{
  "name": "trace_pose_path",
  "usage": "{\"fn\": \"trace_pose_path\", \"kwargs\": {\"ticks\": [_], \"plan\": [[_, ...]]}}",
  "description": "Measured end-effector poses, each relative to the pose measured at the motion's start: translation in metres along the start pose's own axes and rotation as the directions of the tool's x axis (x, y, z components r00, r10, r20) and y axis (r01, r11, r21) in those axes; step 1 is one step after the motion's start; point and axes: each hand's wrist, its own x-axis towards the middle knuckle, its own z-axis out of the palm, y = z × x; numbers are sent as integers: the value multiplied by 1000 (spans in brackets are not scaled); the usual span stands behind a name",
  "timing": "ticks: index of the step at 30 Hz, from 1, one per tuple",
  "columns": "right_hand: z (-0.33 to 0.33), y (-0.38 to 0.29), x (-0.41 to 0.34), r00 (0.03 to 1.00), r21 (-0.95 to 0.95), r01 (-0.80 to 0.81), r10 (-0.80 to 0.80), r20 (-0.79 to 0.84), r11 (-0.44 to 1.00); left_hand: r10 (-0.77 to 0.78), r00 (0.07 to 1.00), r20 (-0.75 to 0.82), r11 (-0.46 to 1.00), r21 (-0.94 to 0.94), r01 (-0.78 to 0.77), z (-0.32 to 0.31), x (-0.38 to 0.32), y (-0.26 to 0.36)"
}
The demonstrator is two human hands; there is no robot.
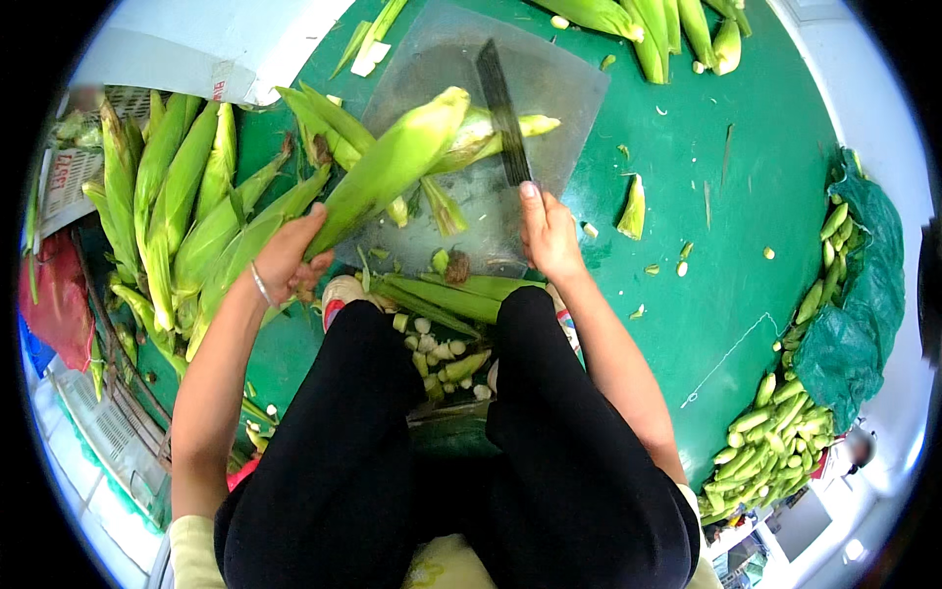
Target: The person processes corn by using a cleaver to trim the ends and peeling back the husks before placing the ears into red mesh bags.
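My left hand (294, 258) grips the lower end of an ear of corn in its green husk (390, 166), raised at a slant over a translucent cutting sheet (567, 96). My right hand (548, 228) is closed around the handle end of a cleaver-like knife (504, 110) with a long dark blade, which points away from me beside the ear. Behind the blade, another husked ear (478, 140) lies on the sheet. A cut piece of green husk (444, 207) is just below the held ear.
Many unshucked ears (173, 191) are heaped at the left beside a plastic crate (70, 180). Cut stem ends (441, 350) lie between my feet. More ears (662, 29) rest at the far edge of the green floor (736, 184). A green mesh sack (854, 294) and trimmed ears (773, 442) are at right.
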Motion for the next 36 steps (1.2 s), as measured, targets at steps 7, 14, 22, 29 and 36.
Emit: {"fn": "trace_pose_path", "kwargs": {"ticks": [7, 14, 22, 29, 36], "plan": [[-20, 28, -125, 869, 111, -152, 80, 489, 982, -131, 963, 234, 984, -85, 155, -103, -50, -6], [-70, -20, -105, 977, 371, -193, 144, 156, 908, 297, 811, 504, -177, 864, -472, -32, -41, 146], [-54, -16, -86, 989, 417, -134, 97, 109, 899, 778, 345, 525, -458, 850, -262, 142, 46, 145], [-60, 1, -69, 990, 299, -138, 139, 16, 944, 526, 787, 323, 52, 911, -409, 142, 61, 63], [-52, 4, -44, 1000, -11, 5, -5, -24, 1000, 220, 842, 492, 184, 827, -531, 73, 28, 71]]}}
